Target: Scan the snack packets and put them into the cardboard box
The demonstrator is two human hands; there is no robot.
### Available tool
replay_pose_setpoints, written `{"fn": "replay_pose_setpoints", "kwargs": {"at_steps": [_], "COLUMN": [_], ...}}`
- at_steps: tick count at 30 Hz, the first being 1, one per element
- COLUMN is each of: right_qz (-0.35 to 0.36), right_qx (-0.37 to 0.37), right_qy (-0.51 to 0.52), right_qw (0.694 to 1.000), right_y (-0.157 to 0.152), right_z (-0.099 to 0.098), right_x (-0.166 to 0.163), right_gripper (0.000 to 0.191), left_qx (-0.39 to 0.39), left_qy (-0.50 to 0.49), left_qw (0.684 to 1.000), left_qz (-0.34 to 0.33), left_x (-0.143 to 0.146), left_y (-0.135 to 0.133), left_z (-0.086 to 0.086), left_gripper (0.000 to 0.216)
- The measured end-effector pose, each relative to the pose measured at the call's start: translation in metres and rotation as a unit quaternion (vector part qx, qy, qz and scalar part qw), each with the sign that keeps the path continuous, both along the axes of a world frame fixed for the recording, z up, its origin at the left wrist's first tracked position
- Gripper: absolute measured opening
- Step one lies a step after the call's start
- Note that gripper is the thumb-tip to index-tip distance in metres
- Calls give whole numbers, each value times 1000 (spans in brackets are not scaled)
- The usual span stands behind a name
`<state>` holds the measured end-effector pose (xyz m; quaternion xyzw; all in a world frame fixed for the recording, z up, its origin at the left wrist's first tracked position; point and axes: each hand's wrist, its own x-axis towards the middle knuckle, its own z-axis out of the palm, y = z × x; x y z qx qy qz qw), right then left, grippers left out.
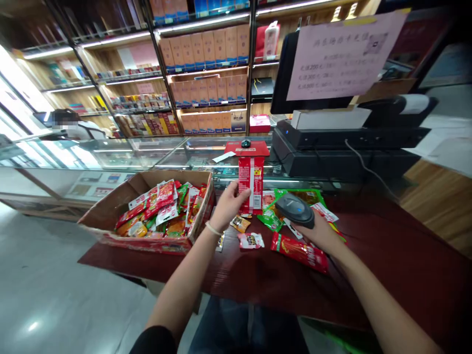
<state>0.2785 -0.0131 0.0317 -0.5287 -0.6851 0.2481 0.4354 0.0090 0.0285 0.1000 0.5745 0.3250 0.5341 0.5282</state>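
Observation:
My left hand (231, 204) grips a red snack packet (245, 173) upright, its printed back with a barcode turned towards me and the thumb across its front. To the right, my right hand (317, 231) is closed around a dark handheld barcode scanner (295, 209), its head pointing left towards the packet. Below the hands on the counter lie a long red snack packet (300, 253), a small white and pink packet (251, 241), an orange packet (240, 224) and green snack bags (271, 220). The scanner's handle is mostly hidden by my fingers.
A cardboard box (147, 243) full of snack packets stands at the left on the dark red counter (254, 280). A monitor (282, 73) with a pink paper sign and a black cash drawer (342, 157) are at the back right. A mouse (245, 143) rests on a red mat. Another person (79, 128) is far left.

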Motion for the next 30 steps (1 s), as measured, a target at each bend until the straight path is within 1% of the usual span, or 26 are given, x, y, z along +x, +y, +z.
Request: {"fn": "replay_pose_setpoints", "kwargs": {"at_steps": [2,3,4,5,6,7,8,9,10,12,13,15,18,21,23,24,26,28,30], "right_qz": [-15,-21,-22,-18,-11,-4,1,4,5,6,6,2,-14,-37,-52,-56,-61,-65,-69], "right_qx": [15,12,0,-17,-37,-53,-64,-70,-72,-80,-82,-82,-75,-57,-67,-68,-73,-77,-82], "right_qy": [5,8,11,15,18,20,21,21,20,22,27,37,50,70,80,86,92,87,75], "right_qw": [1000,1000,1000,1000,999,998,998,997,997,997,996,996,996,995,993,992,991,991,991], "right_y": [-3,-4,-5,-6,-7,-7,-7,-6,-6,-7,-7,-10,-16,-24,-30,-33,-41,-50,-60], "right_z": [7,8,9,9,8,8,7,8,8,12,14,20,26,26,24,23,21,19,17], "right_x": [-9,-13,-17,-21,-25,-28,-32,-35,-38,-44,-46,-47,-40,-24,-11,-3,12,27,43], "right_gripper": [48,45,42,38,35,32,29,28,28,28,28,30,31,36,39,41,44,48,51], "left_qx": [67,91,104,108,103,94,90,81,69,46,39,46,84,141,178,194,221,243,261], "left_qy": [104,158,216,276,325,368,406,435,458,481,481,471,452,450,458,462,465,471,490], "left_qw": [990,975,954,928,901,877,857,844,838,841,846,852,855,859,856,854,853,848,830], "left_qz": [73,126,178,224,267,294,305,304,288,243,227,225,238,200,162,138,78,11,-47], "left_x": [-44,-68,-92,-116,-139,-159,-176,-190,-200,-212,-213,-207,-182,-142,-110,-92,-56,-20,14], "left_y": [-14,-19,-23,-25,-27,-28,-28,-28,-27,-28,-29,-33,-43,-53,-57,-59,-60,-59,-57], "left_z": [27,36,41,42,39,34,27,18,10,-4,-8,-8,6,21,23,21,12,-4,-21], "left_gripper": [37,39,42,46,48,49,49,48,46,41,40,38,36,35,34,34,34,34,34]}}
